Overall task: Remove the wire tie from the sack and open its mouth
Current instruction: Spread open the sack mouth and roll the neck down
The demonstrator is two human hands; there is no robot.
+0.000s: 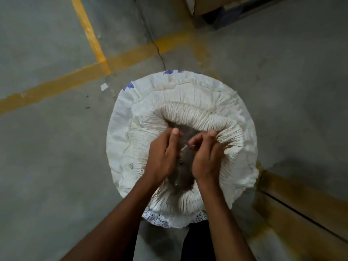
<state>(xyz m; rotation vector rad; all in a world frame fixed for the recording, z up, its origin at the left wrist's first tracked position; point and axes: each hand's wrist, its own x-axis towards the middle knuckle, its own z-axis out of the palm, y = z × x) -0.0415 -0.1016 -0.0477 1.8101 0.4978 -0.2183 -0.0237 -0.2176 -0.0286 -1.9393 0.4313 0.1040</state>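
a warehouse floor: bare concrete, painted yellow lines, cardboard cartons stacked nearby.

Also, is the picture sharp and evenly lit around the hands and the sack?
Head view: both hands, left hand and right hand, are motion-blurred; the sack pleats are sharper; dim light, dark corners; wide-angle distortion bows the yellow floor line.

Sack: rolled white rim rings the mouth, both hands filling its centre. Floor left and ahead: bare concrete, open to reach. Right: cardboard box just beside the sack, narrowing passage. Far top right: box well apart.
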